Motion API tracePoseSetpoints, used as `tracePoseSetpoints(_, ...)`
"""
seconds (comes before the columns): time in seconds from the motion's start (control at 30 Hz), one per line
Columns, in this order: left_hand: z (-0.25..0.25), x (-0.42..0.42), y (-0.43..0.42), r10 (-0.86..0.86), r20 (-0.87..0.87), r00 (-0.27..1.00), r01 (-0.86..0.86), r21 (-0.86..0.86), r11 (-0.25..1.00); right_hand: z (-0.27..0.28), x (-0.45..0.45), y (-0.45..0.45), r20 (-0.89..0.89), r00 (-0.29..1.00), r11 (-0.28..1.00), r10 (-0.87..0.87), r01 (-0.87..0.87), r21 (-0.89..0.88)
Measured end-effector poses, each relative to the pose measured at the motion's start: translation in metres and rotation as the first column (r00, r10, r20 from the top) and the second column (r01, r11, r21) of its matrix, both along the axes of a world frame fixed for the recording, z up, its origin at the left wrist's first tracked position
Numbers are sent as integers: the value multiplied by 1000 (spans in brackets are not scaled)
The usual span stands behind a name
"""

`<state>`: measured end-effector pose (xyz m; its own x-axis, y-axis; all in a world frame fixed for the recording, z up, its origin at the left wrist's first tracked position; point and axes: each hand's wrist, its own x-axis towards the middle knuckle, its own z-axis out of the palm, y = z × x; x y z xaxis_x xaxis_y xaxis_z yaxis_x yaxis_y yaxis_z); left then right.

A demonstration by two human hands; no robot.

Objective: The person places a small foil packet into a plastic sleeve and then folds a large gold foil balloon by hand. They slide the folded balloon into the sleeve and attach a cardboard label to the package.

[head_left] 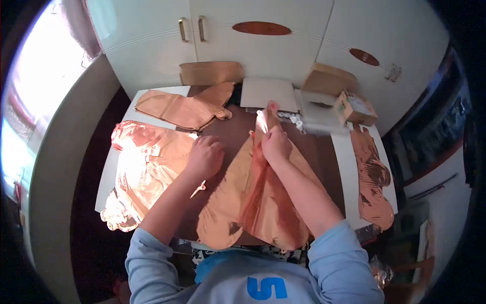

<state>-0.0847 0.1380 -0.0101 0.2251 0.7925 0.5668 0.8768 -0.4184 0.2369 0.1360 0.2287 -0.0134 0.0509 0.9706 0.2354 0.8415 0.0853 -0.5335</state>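
My right hand [277, 145] is closed around the narrow upper end of a flat, copper-coloured foil balloon [273, 213], which spreads in creased folds toward my body. A pale shiny strip [261, 121] and a pinkish tip stick out beyond that hand. My left hand [206, 154] is curled, back upward, at the right edge of a shiny crumpled foil balloon [152, 162]. Its fingertips are turned down, and I cannot see what they hold, if anything. Below its wrist lies a small pinkish twisted piece [199, 189].
Another flat foil balloon [185, 109] lies at the back left, and a narrow one [372, 177] on the right side. At the back are a pale flat box [269, 95], small white pieces [293, 120] and a small cardboard box [357, 107]. White cabinets [263, 55] stand behind the table.
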Motion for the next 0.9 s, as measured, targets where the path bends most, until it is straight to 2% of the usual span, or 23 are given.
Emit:
tracePoseSetpoints(0.03,2,-14,8,20,3,1000,-20,-102,995,-3,0,7,38,999,999,2,0,-49)
tracePoseSetpoints(0.1,9,-31,27,63,64,996,-55,-127,990,-10,0,20,75,997,993,-16,25,-116)
tracePoseSetpoints(0.13,13,-37,39,80,96,992,-66,-135,989,-7,0,21,105,994,996,27,-17,-92)
tracePoseSetpoints(0.17,7,-44,55,96,43,994,-94,-44,995,-5,3,19,135,989,996,66,-57,-67)
tracePoseSetpoints(0.2,10,-45,68,97,42,994,-94,-67,993,-1,6,14,166,981,994,102,-96,-42)
tracePoseSetpoints(0.23,14,-41,80,98,40,994,-94,-91,991,3,11,6,245,954,977,175,-198,74)
tracePoseSetpoints(0.3,3,-42,109,119,7,993,-117,-105,988,-20,27,7,231,891,893,390,-427,143)
tracePoseSetpoints(0.33,-10,-48,124,68,-19,998,-70,-139,988,-31,32,5,229,843,832,486,-527,173)
tracePoseSetpoints(0.43,-22,-53,154,-39,-42,998,29,-214,976,-29,43,-7,344,753,718,562,-650,248)
tracePoseSetpoints(0.53,-22,-53,153,-42,2,999,41,-246,968,-23,48,-9,333,737,692,589,-672,264)
tracePoseSetpoints(0.63,-20,-58,152,-59,48,997,68,-216,974,-12,49,-6,230,715,679,661,-699,223)
tracePoseSetpoints(0.7,-11,-64,151,-100,70,993,111,-171,979,-2,47,9,260,671,642,694,-741,196)
tracePoseSetpoints(0.73,10,-58,142,6,122,993,32,-304,952,4,45,19,276,648,623,710,-761,183)
tracePoseSetpoints(0.8,60,-39,116,230,177,957,-92,-564,820,11,20,40,112,666,618,737,-732,286)
tracePoseSetpoints(0.83,49,-45,124,247,239,939,-55,-605,794,14,4,50,28,666,621,745,-709,333)
tracePoseSetpoints(0.9,19,-63,145,284,356,890,31,-669,742,18,-28,71,-10,656,615,755,-702,359)
